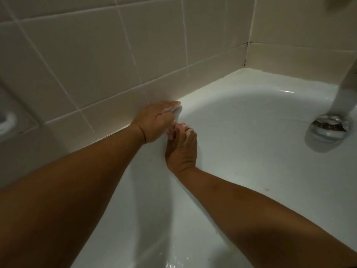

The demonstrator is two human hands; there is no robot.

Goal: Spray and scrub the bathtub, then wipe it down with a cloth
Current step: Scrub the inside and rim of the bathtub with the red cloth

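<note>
At the far bathtub (241, 113) rim, left hand (156, 120) and right hand (181, 149) meet, both curled, round what I cannot tell; scrubbing seems underway, and wiping next calls for a cloth.

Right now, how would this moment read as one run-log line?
bathtub | left hand and right hand fingertips meeting inside, near tiled wall | held item: cannot tell | water running onto drain
</note>
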